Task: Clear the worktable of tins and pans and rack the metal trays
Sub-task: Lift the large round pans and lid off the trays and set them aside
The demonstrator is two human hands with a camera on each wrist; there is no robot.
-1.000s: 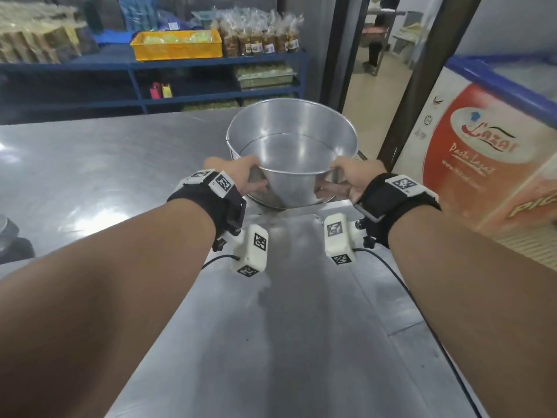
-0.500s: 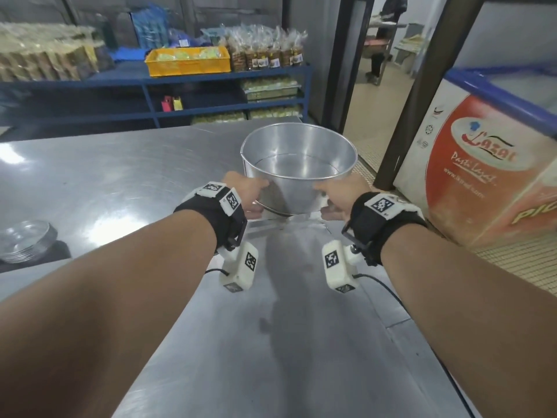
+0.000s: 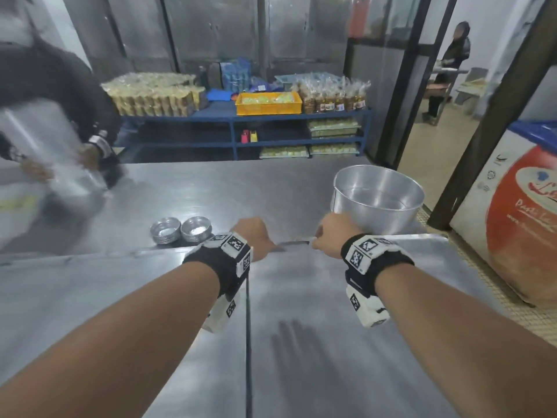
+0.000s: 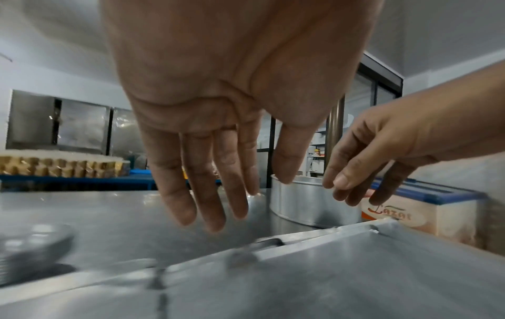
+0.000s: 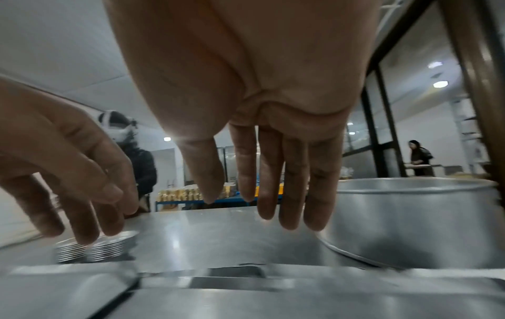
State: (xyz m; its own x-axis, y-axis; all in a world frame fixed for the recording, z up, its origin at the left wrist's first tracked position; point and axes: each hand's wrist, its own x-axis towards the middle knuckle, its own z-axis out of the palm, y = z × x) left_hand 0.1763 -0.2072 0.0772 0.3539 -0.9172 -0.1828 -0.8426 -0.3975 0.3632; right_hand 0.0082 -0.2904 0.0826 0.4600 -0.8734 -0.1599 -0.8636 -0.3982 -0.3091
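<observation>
A large round metal pan (image 3: 376, 203) stands on the steel worktable (image 3: 235, 191) at the right, with no hand on it. Two stacks of small tins (image 3: 180, 233) sit left of my hands. Two flat metal trays lie side by side in front of me, the left tray (image 3: 105, 297) and the right tray (image 3: 376, 327). My left hand (image 3: 254, 236) and right hand (image 3: 330, 233) hover over the right tray's far edge. In the wrist views the left hand's fingers (image 4: 207, 194) and the right hand's fingers (image 5: 273, 183) hang straight down and hold nothing. The pan (image 5: 410, 215) stands just behind the right hand.
Another person (image 3: 60, 86) at the far left handles a blurred metal tray (image 3: 54, 152) over the table. A blue shelf (image 3: 241, 116) with packed goods and a yellow crate (image 3: 268, 102) stands behind the table. A chest freezer (image 3: 518, 221) flanks the right edge, beside an open doorway (image 3: 437, 116).
Both hands let go of the large pan, which now stands on the table at the right. They drew back over the tray's far edge. The view lifted and turned left.
</observation>
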